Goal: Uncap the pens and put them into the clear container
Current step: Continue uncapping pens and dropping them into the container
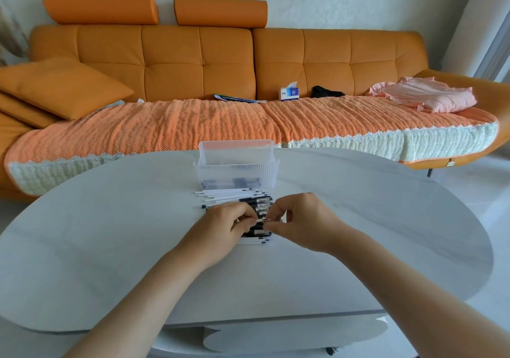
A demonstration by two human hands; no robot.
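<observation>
On the far left a loose orange cushion (59, 88) leans on the end of an orange sofa (198, 56) that runs across the back of the room, its seat covered by a ribbed orange throw (165, 125). In front of it lies a pale oval surface (110, 233). Coming in from the lower left, the left hand (225, 226) rests over a row of pens (237, 196) laid side by side at the middle of the surface, white barrels pointing left and dark caps at the right. Its fingers (247, 216) are narrowed in a pinch on the barrel of one pen (260, 220) lifted just above the row. Just behind the row, touching or almost touching it, stands the clear container (237, 164), a ribbed box with a few dark items lying in its bottom; what they are is too blurred to say. The right hand (299, 221) meets the left over the row, thumb and forefinger closed on the capped end of the same pen, so both hands hold it between them. Whether the cap has parted from the barrel cannot be told. Further right on the sofa sit a small tissue box (289, 92), a dark bundle (327, 91) and folded pink cloth (425, 98)
</observation>
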